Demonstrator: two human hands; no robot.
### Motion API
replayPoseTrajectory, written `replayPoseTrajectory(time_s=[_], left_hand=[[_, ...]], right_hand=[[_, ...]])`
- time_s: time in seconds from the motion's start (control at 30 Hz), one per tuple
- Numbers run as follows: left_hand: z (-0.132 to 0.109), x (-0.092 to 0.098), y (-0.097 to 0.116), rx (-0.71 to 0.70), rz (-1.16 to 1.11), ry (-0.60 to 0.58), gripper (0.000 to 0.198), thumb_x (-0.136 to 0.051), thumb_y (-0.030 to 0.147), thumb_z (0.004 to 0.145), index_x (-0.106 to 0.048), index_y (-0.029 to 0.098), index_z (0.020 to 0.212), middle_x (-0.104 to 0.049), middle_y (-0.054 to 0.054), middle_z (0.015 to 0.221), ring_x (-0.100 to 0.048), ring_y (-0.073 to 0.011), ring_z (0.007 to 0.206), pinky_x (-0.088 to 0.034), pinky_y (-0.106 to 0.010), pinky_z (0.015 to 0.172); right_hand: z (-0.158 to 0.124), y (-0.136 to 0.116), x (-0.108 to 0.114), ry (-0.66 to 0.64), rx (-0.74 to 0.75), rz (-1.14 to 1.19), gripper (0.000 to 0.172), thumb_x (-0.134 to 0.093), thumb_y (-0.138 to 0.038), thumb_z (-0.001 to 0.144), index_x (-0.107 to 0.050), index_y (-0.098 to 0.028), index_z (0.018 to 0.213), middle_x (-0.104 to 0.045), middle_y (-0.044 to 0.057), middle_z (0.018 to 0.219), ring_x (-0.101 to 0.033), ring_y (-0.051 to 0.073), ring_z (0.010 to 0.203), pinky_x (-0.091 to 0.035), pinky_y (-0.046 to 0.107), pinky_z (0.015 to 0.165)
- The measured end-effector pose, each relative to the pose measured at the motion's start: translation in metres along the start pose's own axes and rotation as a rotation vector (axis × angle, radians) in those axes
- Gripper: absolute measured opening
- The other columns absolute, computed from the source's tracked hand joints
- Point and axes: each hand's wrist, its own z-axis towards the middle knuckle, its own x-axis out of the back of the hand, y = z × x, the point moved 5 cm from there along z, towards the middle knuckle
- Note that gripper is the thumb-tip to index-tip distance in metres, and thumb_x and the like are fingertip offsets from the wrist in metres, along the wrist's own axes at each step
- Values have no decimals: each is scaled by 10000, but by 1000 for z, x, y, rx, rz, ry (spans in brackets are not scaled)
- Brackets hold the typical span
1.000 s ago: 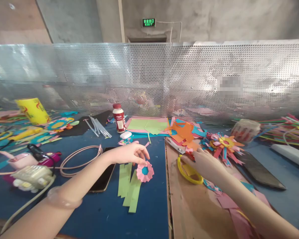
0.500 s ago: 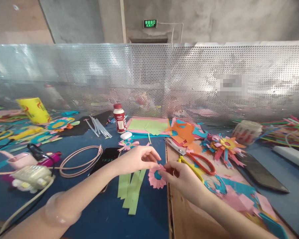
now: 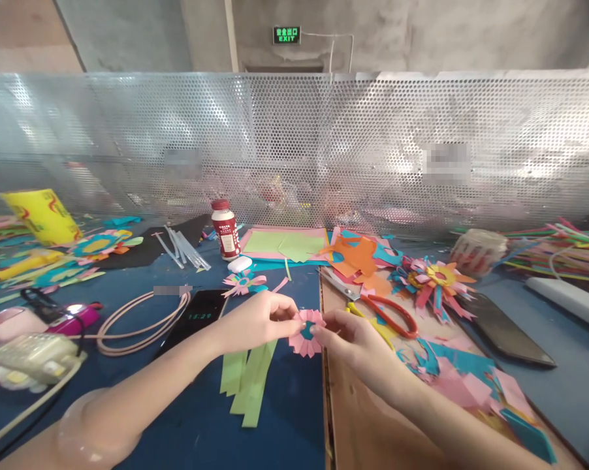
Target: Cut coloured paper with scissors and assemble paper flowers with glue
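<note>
Between my hands is a pink paper flower (image 3: 305, 345) with a fringed rim and a blue centre. The left edge of it is pinched by my left hand (image 3: 261, 320), thumb and fingers closed. My right hand (image 3: 352, 337) grips its right side, with the thumb over the blue centre and the other fingers partly hidden behind. Light green paper strips (image 3: 250, 385) lie fanned out on the blue table below my left hand. Just beyond that hand sits a small pink and blue paper flower (image 3: 244, 282).
Scissors (image 3: 392, 316) with red and yellow handles lie right of my right hand, near paper scraps (image 3: 463, 385) and a layered paper flower (image 3: 439, 281). A bottle (image 3: 225, 232) stands behind. Phones (image 3: 201, 318), a coiled cable (image 3: 145, 323) and a perforated metal screen (image 3: 294, 143) surround the area.
My left hand has come down from above the flower to pinch its left edge. My right hand keeps its hold. The whole view has shifted slightly.
</note>
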Motion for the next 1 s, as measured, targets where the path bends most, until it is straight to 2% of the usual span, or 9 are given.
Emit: replayPoseTrajectory(time_s=[0.13,0.23,0.33,0.47,0.7,0.8,0.87,0.93,1.0], left_hand=[[-1,-2,3,18,21,-25,214,-544,367,802,-590,173,725,-611,16,675,-525,-128,622,-357,-225,567],[-1,-3,4,22,3,-60,191,-551,339,797,-585,172,711,-604,20,664,-524,-125,623,-359,-221,570],[0,-5,3,21,-43,-68,192,-536,335,809,-583,171,721,-598,19,668,-524,-125,632,-360,-222,580],[1,-7,2,16,-35,-55,215,-521,354,819,-562,171,715,-588,16,671,-517,-129,637,-357,-224,583],[1,-8,1,-16,-30,2,211,-491,366,847,-563,181,775,-572,27,689,-515,-131,655,-359,-228,588],[0,-8,2,-42,-58,27,166,-489,329,852,-551,187,792,-607,19,738,-554,-137,696,-396,-237,630],[-2,-9,5,-59,-33,39,148,-491,303,849,-549,187,778,-624,12,748,-575,-142,704,-417,-247,648],[-3,-10,8,-60,4,54,159,-490,299,850,-547,186,755,-638,7,723,-588,-145,677,-429,-254,635],[-4,-12,11,-54,7,63,171,-487,303,855,-540,186,742,-656,3,690,-604,-148,650,-441,-258,622]], right_hand=[[-2,-2,-1,0,-41,2,229,-566,-349,806,-592,-170,667,-576,-26,628,-476,111,588,-330,233,552],[-3,-3,-1,-31,-75,92,213,-587,-299,784,-592,-162,621,-552,-34,588,-468,105,585,-320,229,556],[-4,-2,0,-51,-68,147,211,-559,-321,812,-626,-162,691,-599,-17,667,-514,121,657,-357,231,613],[-4,1,1,-36,-26,66,291,-516,-429,848,-647,-174,804,-639,3,758,-545,140,710,-383,242,639],[0,5,3,16,-8,44,290,-525,-406,840,-643,-159,744,-656,21,722,-580,157,697,-423,265,649],[-1,6,3,39,11,26,290,-474,-416,863,-630,-178,919,-661,41,844,-604,177,774,-464,305,722],[-3,1,7,123,143,-130,266,-498,-373,844,-587,-199,1025,-613,75,1016,-582,211,932,-464,365,817],[-8,-8,10,277,372,-413,289,-569,-313,789,-563,-200,1055,-507,123,1182,-474,272,1113,-412,453,910],[-17,-18,9,440,612,-699,282,-617,-272,760,-565,-181,1022,-429,162,1252,-383,320,1182,-360,512,943]])
